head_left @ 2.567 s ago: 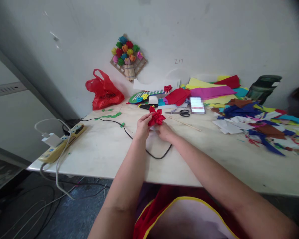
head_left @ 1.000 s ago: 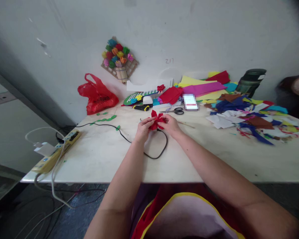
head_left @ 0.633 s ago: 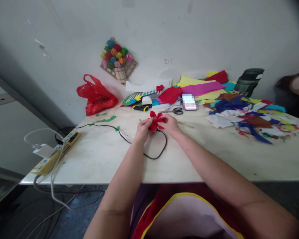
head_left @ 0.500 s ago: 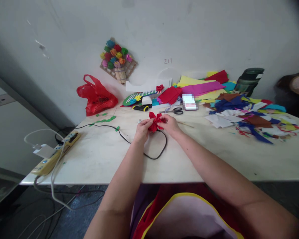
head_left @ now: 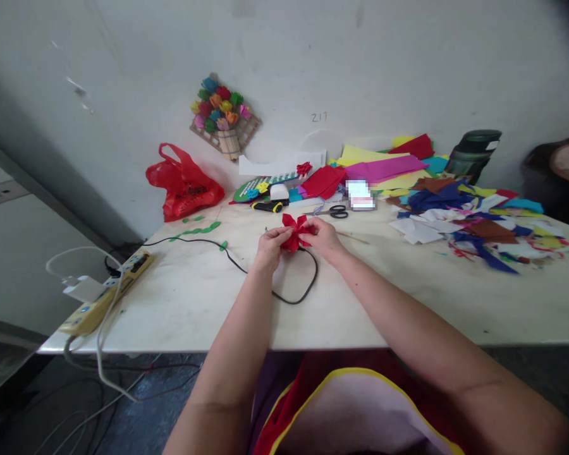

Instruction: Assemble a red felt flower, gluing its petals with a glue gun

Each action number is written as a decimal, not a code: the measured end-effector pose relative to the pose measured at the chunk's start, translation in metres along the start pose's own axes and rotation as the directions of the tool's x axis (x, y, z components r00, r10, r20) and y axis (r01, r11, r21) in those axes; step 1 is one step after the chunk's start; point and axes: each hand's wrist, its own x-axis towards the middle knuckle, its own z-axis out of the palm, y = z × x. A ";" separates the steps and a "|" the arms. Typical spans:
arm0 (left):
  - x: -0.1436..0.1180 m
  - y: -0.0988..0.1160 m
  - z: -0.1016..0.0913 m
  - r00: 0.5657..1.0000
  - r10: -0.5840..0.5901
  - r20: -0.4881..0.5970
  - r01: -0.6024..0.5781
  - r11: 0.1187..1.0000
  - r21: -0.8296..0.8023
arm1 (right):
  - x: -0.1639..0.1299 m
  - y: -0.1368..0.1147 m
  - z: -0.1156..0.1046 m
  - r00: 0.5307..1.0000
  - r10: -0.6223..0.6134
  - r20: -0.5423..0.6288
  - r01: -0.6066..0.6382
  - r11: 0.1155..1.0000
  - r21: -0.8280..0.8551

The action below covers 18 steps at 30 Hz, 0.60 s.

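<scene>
A red paper flower with pointed petals is held between both hands above the white table. My left hand pinches its left side, thumb on top near the centre. My right hand grips the right petals between thumb and fingers. A black cord loops on the table just below the flower; what its end joins is hidden under the hands. A thin stick lies beside my right hand. Black-handled scissors rest just behind the hands.
Green leaf-shaped pieces and a red plastic bag are at the left. A yellow-black tool, coloured sheets, a blurred phone and paper scraps lie behind. A power strip sits at the left edge, a dark bottle at the back right.
My left hand has shifted very slightly left, along with the flower's left petals. Both hands keep their hold, and the things on the table are unchanged.
</scene>
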 end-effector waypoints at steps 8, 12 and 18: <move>0.002 -0.004 -0.002 1.000 0.028 -0.004 -0.028 0.999 0.033 | 0.001 0.003 -0.001 1.000 -0.005 -0.003 0.005 1.000 -0.007; 0.001 -0.002 0.001 0.999 0.044 -0.022 -0.043 0.998 0.042 | 0.001 0.003 0.000 1.000 0.006 0.000 -0.006 1.000 -0.003; -0.002 0.003 0.004 0.997 0.058 -0.042 -0.058 0.998 -0.001 | -0.001 -0.004 -0.003 0.999 0.016 0.040 -0.019 0.997 0.070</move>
